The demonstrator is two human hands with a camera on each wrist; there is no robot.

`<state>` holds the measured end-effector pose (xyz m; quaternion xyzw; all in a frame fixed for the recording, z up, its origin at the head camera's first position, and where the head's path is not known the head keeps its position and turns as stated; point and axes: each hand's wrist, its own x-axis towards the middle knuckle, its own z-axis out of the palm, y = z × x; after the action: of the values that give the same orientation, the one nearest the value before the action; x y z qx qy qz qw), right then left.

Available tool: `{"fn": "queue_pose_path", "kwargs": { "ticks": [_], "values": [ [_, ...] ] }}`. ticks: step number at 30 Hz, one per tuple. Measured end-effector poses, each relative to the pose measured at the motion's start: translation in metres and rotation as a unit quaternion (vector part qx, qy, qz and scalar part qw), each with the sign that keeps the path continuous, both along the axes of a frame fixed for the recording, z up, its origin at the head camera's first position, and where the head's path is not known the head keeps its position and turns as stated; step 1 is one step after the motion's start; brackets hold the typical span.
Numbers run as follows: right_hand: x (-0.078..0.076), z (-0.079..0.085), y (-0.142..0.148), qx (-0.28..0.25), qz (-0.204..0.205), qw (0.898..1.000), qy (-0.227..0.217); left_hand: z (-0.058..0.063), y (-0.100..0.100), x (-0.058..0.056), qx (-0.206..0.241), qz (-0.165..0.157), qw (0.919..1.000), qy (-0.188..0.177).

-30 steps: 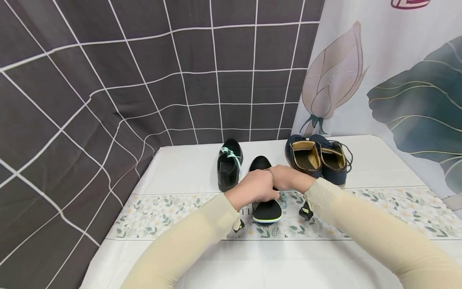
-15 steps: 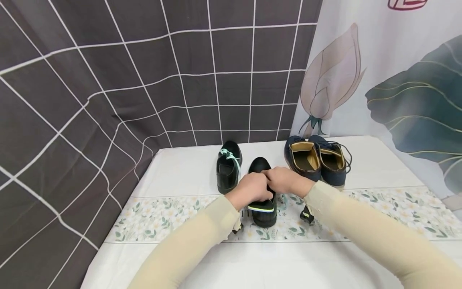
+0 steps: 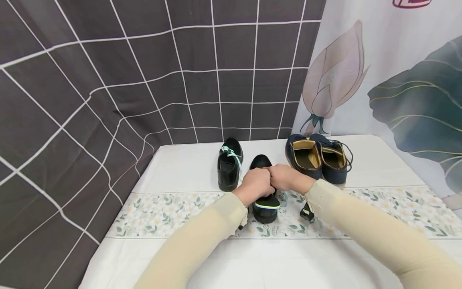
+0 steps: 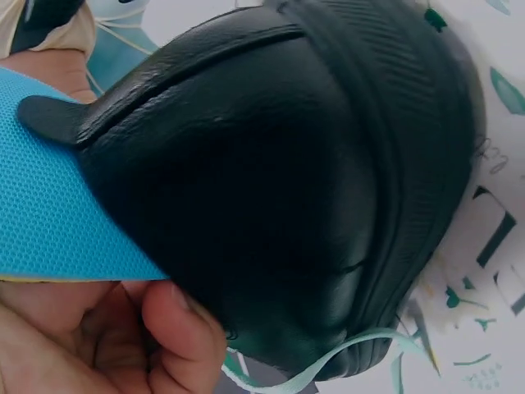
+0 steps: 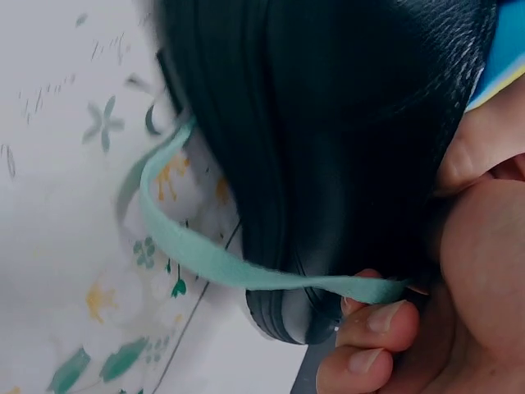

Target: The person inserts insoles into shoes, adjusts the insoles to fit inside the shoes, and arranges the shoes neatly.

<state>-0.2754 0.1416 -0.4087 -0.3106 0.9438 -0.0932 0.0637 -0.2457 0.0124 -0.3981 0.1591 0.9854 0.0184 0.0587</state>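
A black lace-up shoe (image 3: pixel 265 217) stands toe away from me on the floral band of the cloth. My left hand (image 3: pixel 257 184) grips an insole (image 3: pixel 268 202), black on top with a pale, yellow-lined edge. Its blue underside (image 4: pixel 57 197) fills the left part of the left wrist view. The insole's front is hidden under my hands, and its heel end lies tilted over the shoe's heel. Close against the left hand, my right hand (image 3: pixel 286 177) holds the shoe around its front opening. A mint-green lace (image 5: pixel 205 258) runs to its curled fingers.
The matching black shoe (image 3: pixel 227 174), with mint laces, stands behind to the left. A pair of navy shoes (image 3: pixel 333 170) with tan lining sits at the back right. A dark gridded curtain (image 3: pixel 202 80) borders the white cloth (image 3: pixel 274 261) at the left and back.
The insole has shifted forward from over the shoe's heel, so the heel now shows behind it. Midway it swung left, then came back over the shoe. My right hand has barely moved.
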Motion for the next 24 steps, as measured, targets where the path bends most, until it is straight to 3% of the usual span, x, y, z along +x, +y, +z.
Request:
{"fn": "queue_pose_path", "kwargs": {
  "ticks": [5,14,19,24],
  "values": [
    [0.0,-0.003,0.0,-0.003,0.017,1.0,0.01,0.0,-0.002,0.003,0.01,0.012,0.9998,-0.015],
    [-0.001,-0.004,-0.001,0.007,0.008,0.999,-0.032,0.012,-0.011,0.011,-0.01,-0.016,0.9987,-0.047],
    [-0.002,-0.001,-0.004,0.031,-0.014,0.998,-0.047,0.018,-0.009,0.022,-0.02,-0.04,0.9968,-0.066],
    [-0.001,-0.001,-0.005,0.032,-0.037,0.998,-0.048,0.021,-0.009,0.034,-0.047,-0.051,0.9962,-0.052]
  ]
}}
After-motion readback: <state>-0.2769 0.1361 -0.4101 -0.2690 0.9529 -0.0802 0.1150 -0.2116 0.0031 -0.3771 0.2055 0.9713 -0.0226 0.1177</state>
